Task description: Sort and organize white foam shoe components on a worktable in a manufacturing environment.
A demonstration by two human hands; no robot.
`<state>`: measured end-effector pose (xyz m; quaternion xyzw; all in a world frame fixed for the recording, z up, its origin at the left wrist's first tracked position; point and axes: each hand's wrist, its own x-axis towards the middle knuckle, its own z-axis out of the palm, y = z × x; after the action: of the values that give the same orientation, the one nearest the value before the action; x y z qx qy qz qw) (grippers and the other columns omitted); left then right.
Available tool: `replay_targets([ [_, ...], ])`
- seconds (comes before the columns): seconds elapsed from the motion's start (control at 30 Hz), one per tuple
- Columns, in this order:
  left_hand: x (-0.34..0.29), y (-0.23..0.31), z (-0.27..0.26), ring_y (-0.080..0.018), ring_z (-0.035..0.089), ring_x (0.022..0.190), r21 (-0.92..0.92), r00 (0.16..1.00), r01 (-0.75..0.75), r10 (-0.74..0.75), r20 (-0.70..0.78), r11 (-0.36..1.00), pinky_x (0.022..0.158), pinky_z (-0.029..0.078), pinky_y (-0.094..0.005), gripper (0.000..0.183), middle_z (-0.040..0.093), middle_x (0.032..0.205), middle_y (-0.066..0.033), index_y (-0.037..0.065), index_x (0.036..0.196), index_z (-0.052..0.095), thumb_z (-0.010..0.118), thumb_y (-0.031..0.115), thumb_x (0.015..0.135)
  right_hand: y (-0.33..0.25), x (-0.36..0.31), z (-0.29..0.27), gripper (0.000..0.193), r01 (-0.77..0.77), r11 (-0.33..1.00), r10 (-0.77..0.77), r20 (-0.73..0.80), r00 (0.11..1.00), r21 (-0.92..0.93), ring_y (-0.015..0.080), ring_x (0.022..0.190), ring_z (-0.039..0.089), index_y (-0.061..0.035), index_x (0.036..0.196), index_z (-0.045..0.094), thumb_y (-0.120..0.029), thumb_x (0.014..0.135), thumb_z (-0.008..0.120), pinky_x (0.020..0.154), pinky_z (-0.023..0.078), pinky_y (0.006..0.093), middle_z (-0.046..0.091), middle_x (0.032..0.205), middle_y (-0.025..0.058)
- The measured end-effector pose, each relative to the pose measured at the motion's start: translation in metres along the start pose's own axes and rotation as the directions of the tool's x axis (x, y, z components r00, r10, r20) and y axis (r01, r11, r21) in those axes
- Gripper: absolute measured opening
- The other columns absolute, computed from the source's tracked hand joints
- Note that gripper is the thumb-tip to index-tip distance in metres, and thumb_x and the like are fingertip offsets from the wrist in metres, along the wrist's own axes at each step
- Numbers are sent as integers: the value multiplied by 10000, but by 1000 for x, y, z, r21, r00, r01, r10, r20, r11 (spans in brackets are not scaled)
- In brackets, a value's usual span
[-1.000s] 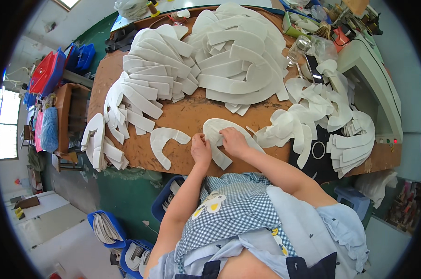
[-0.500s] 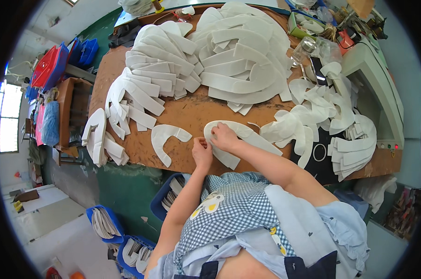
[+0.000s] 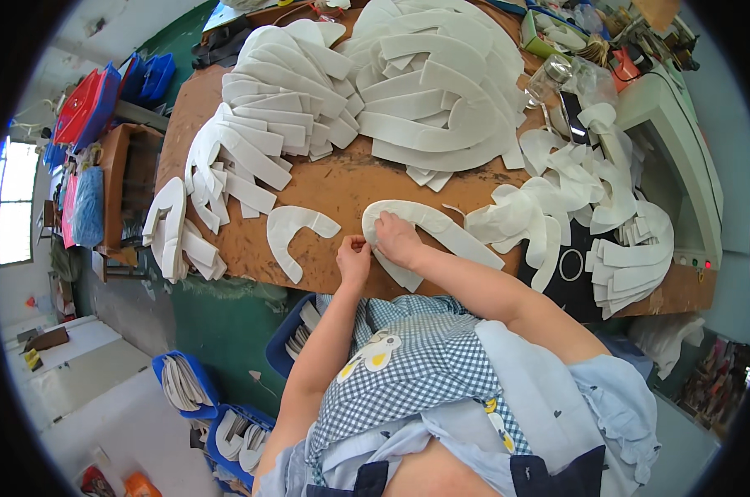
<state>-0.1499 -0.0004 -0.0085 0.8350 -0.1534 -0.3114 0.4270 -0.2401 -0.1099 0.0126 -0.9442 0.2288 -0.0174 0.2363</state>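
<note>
A white U-shaped pad (image 3: 454,236) lies on the brown table in front of me, its curved end to the left and one arm reaching right. My right hand (image 3: 396,240) rests on the curved end, fingers bent and closed against the pad. Just left of the pad's edge, my left hand (image 3: 354,258) is closed in a pinch; what its fingertips hold, if anything, is too small to make out. A smaller white curved piece (image 3: 287,235) lies flat to the left of my left hand, apart from it.
Large overlapping heaps of white U-shaped pads (image 3: 441,108) cover the table's far side. Thin white curved pieces (image 3: 549,195) lie loose at the right, beside a beige machine housing (image 3: 682,157). A glass jar (image 3: 549,79) stands behind them. Blue bins (image 3: 184,385) with pads stand lower left.
The whole view has shifted slightly, so the table sits higher in the picture. My left hand has moved slightly left; my right hand stays on the pad's curved end.
</note>
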Motion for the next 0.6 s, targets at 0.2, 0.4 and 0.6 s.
replay_targets([
  [0.2, 5, -17, -5, -155, 648, 727, -319, 985, 156, -122, 122, 935, 652, 569, -279, 119, 652, 847, -94, -38, 943, 606, 606, 40, 854, 6, 2, 4, 172, 28, 1000, -28, -8, 1000, 5, 290, 879, 598, -8, 886, 590, -70, 726, 598, 739, 530, 375, 568, 938, 142],
  [0.4, -3, 14, -7, -145, 633, 708, -423, 952, 293, -219, 215, 858, 608, 539, -262, 193, 633, 860, -74, -28, 1044, 588, 594, 99, 898, 2, 0, -6, 209, -88, 987, 94, -44, 995, 132, 311, 880, 602, -5, 896, 585, -191, 801, 590, 739, 514, 405, 582, 930, 150],
  [0.6, -1, 25, -11, -114, 607, 715, -466, 965, 181, -64, 255, 866, 637, 505, -224, 216, 638, 895, -43, -23, 1053, 587, 611, 128, 900, 4, 0, -21, 242, -229, 863, 272, -30, 962, 451, 312, 825, 623, -34, 879, 617, -269, 826, 597, 729, 505, 411, 614, 897, 144],
])
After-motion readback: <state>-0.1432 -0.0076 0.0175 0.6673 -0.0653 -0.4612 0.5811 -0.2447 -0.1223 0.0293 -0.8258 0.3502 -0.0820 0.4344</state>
